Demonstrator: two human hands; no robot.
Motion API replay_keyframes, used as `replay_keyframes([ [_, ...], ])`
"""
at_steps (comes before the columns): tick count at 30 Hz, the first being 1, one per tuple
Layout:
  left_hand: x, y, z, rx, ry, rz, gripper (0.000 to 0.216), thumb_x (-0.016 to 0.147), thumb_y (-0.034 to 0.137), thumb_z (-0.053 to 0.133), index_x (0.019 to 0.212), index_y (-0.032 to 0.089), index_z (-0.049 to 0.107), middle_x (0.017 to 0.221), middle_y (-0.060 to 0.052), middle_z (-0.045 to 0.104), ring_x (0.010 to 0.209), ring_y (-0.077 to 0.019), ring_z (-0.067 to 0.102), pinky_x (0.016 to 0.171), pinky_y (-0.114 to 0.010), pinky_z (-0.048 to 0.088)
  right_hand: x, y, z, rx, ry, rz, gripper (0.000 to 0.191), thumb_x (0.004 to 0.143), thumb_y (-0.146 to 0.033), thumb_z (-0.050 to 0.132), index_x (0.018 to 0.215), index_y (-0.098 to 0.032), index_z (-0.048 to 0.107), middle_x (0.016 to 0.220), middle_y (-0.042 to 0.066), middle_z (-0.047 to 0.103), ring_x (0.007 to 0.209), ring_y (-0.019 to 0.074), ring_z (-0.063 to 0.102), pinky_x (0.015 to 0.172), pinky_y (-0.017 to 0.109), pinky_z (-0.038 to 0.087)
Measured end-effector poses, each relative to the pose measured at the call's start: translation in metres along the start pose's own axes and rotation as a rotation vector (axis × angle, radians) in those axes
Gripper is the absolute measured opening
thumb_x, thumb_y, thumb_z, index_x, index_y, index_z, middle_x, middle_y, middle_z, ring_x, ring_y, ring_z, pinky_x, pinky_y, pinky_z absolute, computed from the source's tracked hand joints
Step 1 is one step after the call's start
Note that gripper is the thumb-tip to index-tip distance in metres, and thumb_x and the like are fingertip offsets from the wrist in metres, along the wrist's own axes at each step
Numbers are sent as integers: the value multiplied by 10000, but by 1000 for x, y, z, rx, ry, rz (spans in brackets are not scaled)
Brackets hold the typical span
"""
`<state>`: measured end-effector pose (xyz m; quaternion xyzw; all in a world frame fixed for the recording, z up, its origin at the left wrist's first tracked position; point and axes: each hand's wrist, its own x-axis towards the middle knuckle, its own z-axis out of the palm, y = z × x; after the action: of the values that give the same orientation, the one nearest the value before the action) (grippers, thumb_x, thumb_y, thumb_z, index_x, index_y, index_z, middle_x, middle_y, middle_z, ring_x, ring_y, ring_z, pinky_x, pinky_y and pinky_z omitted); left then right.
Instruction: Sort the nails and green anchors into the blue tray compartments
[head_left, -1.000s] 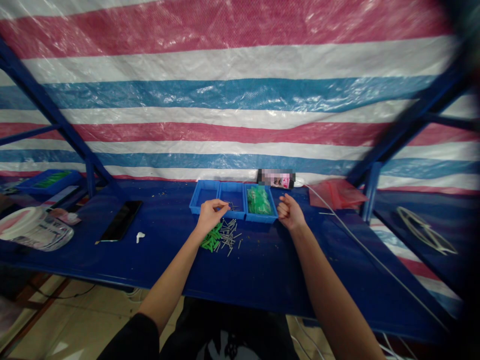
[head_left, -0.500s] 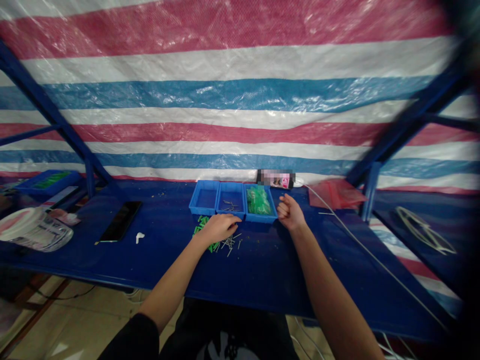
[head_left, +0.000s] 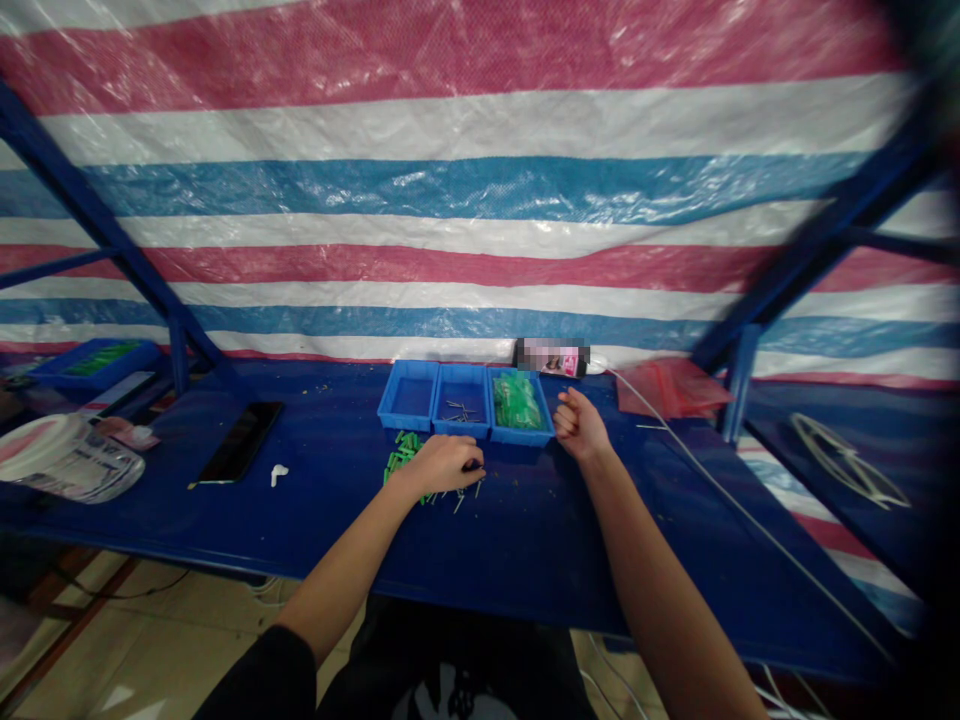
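My left hand (head_left: 448, 463) reaches down over a pile of small metal screws (head_left: 459, 500), thumb and fingers curved and apart, with nothing visible between them. It covers most of that pile. Green plastic wall plugs (head_left: 401, 455) lie heaped just to its left. My right hand (head_left: 577, 425) is closed in a fist beside the right-hand blue tray; whatever it holds, if anything, is hidden. That tray (head_left: 523, 437) contains a clear bag of green plugs (head_left: 517, 400). A few screws (head_left: 459, 411) lie in the middle blue tray (head_left: 463, 372). The left blue tray (head_left: 409, 393) stands alongside.
A black phone (head_left: 240, 442), a white earbud (head_left: 278, 474) and a white bucket (head_left: 75, 457) are on the left. Behind the trays lies a power strip with a white cable (head_left: 697, 455) running right. Red plastic bags (head_left: 675, 388) rest near the right post.
My left hand has come down and slightly toward me, from beside the middle tray's front edge onto the screws, its thumb and fingers now parted. The right fist stays in place.
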<state>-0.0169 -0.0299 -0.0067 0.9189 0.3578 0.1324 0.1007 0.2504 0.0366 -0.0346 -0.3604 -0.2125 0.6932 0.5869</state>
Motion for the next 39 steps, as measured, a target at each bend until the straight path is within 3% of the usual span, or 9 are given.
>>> replay_keyframes([
  [13,2,3,0,-128,61,-26,132,781,255,543,724,193,645,718,-6,603,655,-127,551,551,-219,339,-1,0,1,32,5,11,188,797,-339,548,692,-191,498,307,-124,193,255,43,152,249,156,109],
  [20,5,-1,-9,-520,214,-187,145,759,276,569,726,157,644,649,-6,622,517,-85,498,510,-204,360,-1,0,1,10,-11,0,192,772,-353,579,703,-196,493,312,-127,190,259,43,153,250,153,114],
  [25,8,-4,-17,-1036,458,-363,211,743,351,583,722,142,585,669,-30,654,404,-54,443,398,-183,335,-1,0,0,-2,-19,-6,191,773,-355,575,703,-197,494,313,-126,196,261,45,154,249,155,116],
  [29,8,-7,-24,-1249,637,-438,241,743,380,577,705,143,549,708,-32,668,382,-32,413,361,-164,285,0,0,-1,1,-13,-6,194,764,-355,585,696,-198,494,314,-127,193,259,46,152,244,159,110],
  [39,9,-13,-22,-1407,681,-477,206,710,347,594,749,151,544,765,-44,691,398,-30,397,353,-167,249,0,0,2,17,11,12,190,796,-341,545,687,-195,489,307,-124,193,252,43,150,246,155,104],
])
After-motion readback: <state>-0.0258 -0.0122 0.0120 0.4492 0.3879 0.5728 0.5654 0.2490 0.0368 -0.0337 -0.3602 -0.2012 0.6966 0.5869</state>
